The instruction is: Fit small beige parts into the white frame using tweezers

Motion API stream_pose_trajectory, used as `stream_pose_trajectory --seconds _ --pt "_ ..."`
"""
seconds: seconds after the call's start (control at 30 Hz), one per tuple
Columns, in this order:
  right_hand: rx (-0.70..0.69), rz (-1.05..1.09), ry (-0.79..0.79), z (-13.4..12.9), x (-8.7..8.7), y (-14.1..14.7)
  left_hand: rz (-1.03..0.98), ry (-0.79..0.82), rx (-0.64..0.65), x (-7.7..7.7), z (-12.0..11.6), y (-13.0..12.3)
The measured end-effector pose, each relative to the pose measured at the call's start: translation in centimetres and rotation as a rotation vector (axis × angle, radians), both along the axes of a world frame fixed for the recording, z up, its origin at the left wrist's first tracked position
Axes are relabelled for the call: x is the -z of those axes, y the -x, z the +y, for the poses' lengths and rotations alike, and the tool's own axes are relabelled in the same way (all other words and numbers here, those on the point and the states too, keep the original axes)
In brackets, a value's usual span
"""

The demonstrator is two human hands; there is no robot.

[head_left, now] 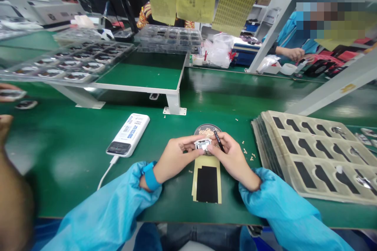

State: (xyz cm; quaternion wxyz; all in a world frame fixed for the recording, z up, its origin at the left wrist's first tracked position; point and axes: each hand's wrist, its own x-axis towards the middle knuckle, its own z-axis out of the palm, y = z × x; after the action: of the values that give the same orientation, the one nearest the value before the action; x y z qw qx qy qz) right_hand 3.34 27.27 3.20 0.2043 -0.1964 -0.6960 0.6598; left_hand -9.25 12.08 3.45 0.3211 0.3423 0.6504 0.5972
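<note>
My left hand point(178, 155) is closed on the edge of a small white-rimmed device housing point(203, 145) with a silvery inside. My right hand point(232, 159) holds slim black tweezers point(218, 141) with pale lettering, pointing up and away, and its thumb presses on the housing. Just behind the fingers sits a round dish point(206, 127) with many tiny beige pieces, partly covered by the hands. Below the hands lies a yellowish backing sheet point(219, 188) with a black rectangle point(207, 184) on it.
A white power bank point(129, 133) with a cable lies left. Stacked compartment trays point(318, 149) with black strips stand right. Loose beige bits point(245, 151) are scattered nearby. A raised shelf point(147, 74) carries trays of round parts. Another person's hand point(8, 92) shows far left; a co-worker's hand point(294, 53) at back right.
</note>
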Motion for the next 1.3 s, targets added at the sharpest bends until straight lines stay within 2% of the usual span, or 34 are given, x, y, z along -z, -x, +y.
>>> stream_pose_trajectory --seconds 0.07,0.13,0.3,0.53,0.77,1.0,1.3 --pt "-0.027 0.020 0.012 -0.1 0.1 0.0 -0.188 -0.065 0.038 0.1 0.2 -0.1" --pt "-0.041 0.027 0.022 0.0 0.2 -0.1 -0.255 -0.080 0.045 0.2 0.3 -0.2" --pt "-0.064 0.044 0.039 0.0 0.4 -0.2 -0.212 -0.064 0.033 0.0 0.2 -0.2" --pt "0.007 0.071 -0.005 -0.7 0.8 0.0 -0.261 -0.108 0.016 0.0 0.4 -0.6" --pt "-0.035 -0.015 0.010 -0.8 0.8 0.2 -0.037 -0.138 -0.018 0.5 0.6 -1.5" --pt "-0.052 0.014 0.010 -0.6 0.7 0.2 0.053 -0.017 0.017 0.5 0.4 -1.9" --pt "-0.039 -0.059 -0.069 -0.7 0.5 0.2 0.138 -0.017 -0.056 0.5 0.4 -1.8"
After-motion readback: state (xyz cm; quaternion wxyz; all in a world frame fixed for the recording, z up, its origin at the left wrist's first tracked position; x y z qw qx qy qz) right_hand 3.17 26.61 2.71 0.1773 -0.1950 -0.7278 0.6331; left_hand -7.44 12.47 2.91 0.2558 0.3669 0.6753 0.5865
